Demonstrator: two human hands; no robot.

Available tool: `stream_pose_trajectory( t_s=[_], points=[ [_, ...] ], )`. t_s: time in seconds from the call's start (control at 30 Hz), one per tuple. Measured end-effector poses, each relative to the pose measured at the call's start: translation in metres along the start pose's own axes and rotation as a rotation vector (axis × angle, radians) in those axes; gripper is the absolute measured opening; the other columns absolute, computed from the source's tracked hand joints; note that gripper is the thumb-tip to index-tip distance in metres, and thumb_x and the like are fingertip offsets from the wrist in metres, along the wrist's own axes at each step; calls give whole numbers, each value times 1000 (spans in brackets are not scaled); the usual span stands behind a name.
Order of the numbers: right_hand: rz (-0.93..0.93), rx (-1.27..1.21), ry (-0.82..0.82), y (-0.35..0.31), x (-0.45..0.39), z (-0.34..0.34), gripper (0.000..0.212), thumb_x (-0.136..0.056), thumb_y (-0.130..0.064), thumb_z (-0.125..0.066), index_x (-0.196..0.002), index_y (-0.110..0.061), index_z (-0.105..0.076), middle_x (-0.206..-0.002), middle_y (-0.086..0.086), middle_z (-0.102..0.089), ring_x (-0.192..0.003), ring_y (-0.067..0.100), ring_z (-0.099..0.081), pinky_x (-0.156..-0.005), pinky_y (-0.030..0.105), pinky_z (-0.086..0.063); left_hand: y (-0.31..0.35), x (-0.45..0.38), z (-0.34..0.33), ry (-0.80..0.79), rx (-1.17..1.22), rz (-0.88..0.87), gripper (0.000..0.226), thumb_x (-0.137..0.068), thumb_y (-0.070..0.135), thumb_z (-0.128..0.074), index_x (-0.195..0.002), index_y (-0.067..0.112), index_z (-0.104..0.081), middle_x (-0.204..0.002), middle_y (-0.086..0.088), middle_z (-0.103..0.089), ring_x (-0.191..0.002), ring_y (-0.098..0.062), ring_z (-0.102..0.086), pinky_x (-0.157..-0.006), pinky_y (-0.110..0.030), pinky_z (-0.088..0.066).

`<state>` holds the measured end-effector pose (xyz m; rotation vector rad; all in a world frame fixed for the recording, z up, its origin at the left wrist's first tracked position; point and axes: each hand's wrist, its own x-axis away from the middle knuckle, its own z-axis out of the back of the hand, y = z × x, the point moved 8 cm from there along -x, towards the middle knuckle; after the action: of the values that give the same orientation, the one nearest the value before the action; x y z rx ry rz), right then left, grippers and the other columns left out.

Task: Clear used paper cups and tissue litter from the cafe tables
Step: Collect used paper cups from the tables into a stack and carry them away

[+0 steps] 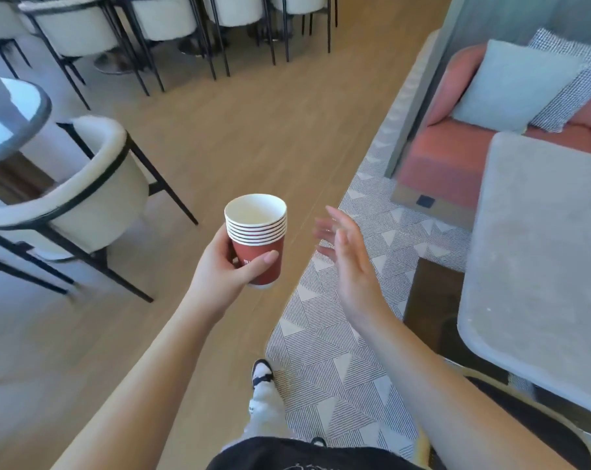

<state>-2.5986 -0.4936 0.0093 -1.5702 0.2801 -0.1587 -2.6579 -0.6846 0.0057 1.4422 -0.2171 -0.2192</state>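
A stack of several red paper cups (257, 232) with white rims is nested together and held upright over the wooden floor. My left hand (226, 269) grips the stack around its lower part, thumb across the front. My right hand (348, 262) hovers just right of the stack, fingers spread, palm turned toward the cups, holding nothing and not touching them. The top cup's inside looks white and bare. No tissue litter is visible.
A grey square table (538, 252) stands at the right, beside a pink sofa (456, 154) with cushions. A white chair (94, 195) and a glass round table (16, 117) are at the left. More white chairs (172, 18) line the back. A patterned rug (348, 351) lies underfoot.
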Motion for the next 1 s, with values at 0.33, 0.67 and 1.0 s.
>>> stream_pose_trajectory(
  t_s=[0.33,0.67,1.0],
  points=[
    [82,21,120,0,-202,-34,42,-105,-43,-33,-143,-29,-45,-132,-5,-59,-123,6,-58,-107,30,-47,19,-212,47,-76,32,-57,65,-62,49,-85,-122,36,-61,-114,14,-75,-105,-6,-71,-82,-17,-55],
    [110,26,212,2,-345,-18,46,-103,-41,-32,-143,-23,-46,-131,-3,-60,-123,8,-58,-106,33,-48,36,-388,18,-208,40,-97,66,-63,50,-85,-124,37,-61,-116,13,-74,-108,-8,-70,-84,-21,-56],
    [110,-39,290,35,-508,53,47,-103,-43,-35,-143,-21,-48,-130,-4,-61,-123,9,-60,-105,31,-48,23,-556,-52,-277,20,-49,73,-62,47,-85,-128,29,-61,-117,9,-75,-109,-10,-71,-84,-21,-56]
  ],
)
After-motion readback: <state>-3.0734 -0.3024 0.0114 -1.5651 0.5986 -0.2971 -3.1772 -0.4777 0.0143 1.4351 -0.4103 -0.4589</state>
